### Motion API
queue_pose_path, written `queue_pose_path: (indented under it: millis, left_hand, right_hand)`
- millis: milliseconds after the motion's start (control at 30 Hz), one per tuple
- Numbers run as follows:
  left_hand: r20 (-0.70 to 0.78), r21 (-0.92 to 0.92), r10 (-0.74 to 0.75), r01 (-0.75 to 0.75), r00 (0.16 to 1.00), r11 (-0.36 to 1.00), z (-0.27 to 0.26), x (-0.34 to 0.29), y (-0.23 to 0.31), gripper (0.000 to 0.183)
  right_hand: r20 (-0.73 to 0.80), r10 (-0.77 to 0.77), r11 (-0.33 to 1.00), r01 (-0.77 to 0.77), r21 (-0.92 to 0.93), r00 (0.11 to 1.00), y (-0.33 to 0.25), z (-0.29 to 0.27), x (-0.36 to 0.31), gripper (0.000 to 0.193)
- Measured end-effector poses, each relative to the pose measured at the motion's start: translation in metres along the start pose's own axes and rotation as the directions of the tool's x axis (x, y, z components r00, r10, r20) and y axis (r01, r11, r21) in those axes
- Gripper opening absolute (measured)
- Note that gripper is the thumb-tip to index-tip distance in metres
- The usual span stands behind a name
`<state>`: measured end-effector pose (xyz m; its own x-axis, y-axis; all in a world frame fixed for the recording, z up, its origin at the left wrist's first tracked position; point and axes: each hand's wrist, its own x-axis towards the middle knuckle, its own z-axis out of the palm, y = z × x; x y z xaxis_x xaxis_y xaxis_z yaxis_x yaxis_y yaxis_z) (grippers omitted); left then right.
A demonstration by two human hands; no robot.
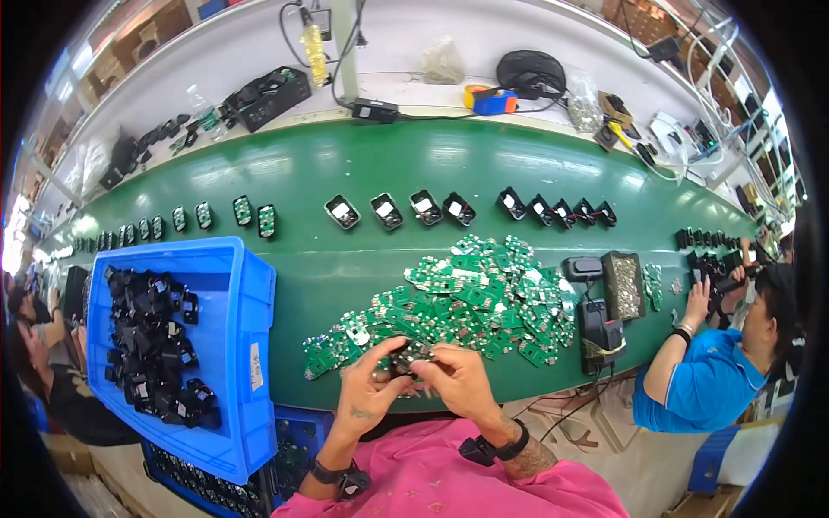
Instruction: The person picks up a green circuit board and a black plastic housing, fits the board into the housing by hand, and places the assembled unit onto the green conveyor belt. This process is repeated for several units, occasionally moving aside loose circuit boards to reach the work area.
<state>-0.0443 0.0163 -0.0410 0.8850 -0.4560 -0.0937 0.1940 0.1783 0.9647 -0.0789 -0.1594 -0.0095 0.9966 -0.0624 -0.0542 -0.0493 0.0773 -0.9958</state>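
- We saw the left hand [367, 390] closed around a small black housing [404, 357], thumb and fingers curled on it.
- Right hand [458, 375] gripped the same piece from the other side — fingertips pinched in; we couldn't make out the finer detail between them.
- We had that housing just above the near edge of the green counter [332, 276], in front of a loose heap of green circuit boards [492, 298].
- Left of us: blue crate [252, 315], tilted, black parts [151, 345] piled inside.
- Beyond the heap, we noted open black cases [425, 207] in a spaced row.
- Right of the heap — an open box [608, 289] of small metallic bits, beside a black device [598, 324].
- Further right, a co-worker [704, 380] in blue.
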Motion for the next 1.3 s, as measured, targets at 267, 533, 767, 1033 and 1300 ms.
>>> queue_pose_path:
  millis: [267, 533, 767, 1033, 1300]
  left_hand:
    - [0.014, 0.139, 0.032, -0.033, 0.999, 0.99, 0.016, 0.005, 0.01, 0.05]
    - [0.074, 0.042, 0.004, -0.007, 0.997, 0.999, 0.021, 0.016, 0.015, 0.065]
    - [0.051, 0.019, -0.022, 0.021, 0.998, 1.0, 0.02, 0.028, 0.008, 0.063]
    - [-0.033, 0.245, 0.248, -0.233, 0.968, 0.941, 0.032, 0.042, 0.009, 0.063]
    - [-0.083, 0.47, 0.372, -0.293, 0.924, 0.832, 0.037, 0.052, 0.0, 0.064]
  right_hand:
    - [-0.129, -0.201, 0.913, 0.138, -0.384, 0.971, 0.009, -0.008, -0.003, 0.023]
    - [-0.194, 0.116, 0.988, -0.092, 0.128, 0.974, -0.002, -0.011, 0.005, 0.024]
    - [-0.012, 0.203, 0.939, -0.191, 0.287, 0.979, 0.001, -0.033, 0.013, 0.025]
    - [0.141, 0.044, 0.95, 0.003, -0.313, 0.989, -0.016, -0.04, 0.019, 0.024]
    - [0.049, -0.111, 0.869, 0.121, -0.48, 0.993, -0.022, -0.028, 0.017, 0.021]
